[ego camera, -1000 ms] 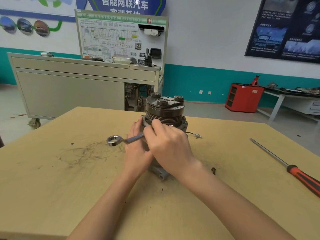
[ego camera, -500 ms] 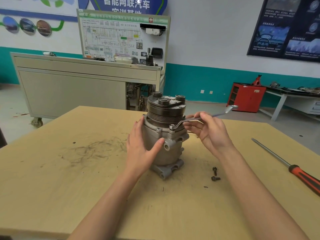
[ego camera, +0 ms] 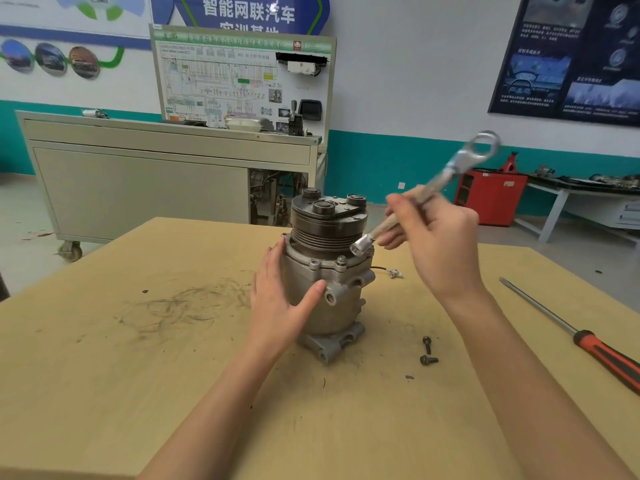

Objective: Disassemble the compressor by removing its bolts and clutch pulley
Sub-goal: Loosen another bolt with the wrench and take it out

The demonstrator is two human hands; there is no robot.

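Note:
A grey compressor (ego camera: 334,299) stands upright on the wooden table (ego camera: 173,393), with the dark ribbed clutch pulley (ego camera: 327,225) on top. My left hand (ego camera: 280,303) wraps its left side, thumb across the front. My right hand (ego camera: 438,244) holds a ring wrench (ego camera: 426,188) by its shaft. The wrench's lower end sits at a bolt on the compressor's right flange, and its upper ring points up to the right. One bolt head (ego camera: 341,260) shows on the front flange. Two loose dark bolts (ego camera: 428,351) lie on the table to the right of the compressor.
A long screwdriver (ego camera: 571,336) with a red and black handle lies at the table's right edge. A thin wire with a small connector (ego camera: 393,272) trails from the compressor's right side. Behind the table stand a grey wheeled cabinet (ego camera: 138,181) and a red box (ego camera: 491,197).
The wrench went from the compressor's left side, over to the right flange. Its free end has since swung upward. My left hand stayed on the compressor body.

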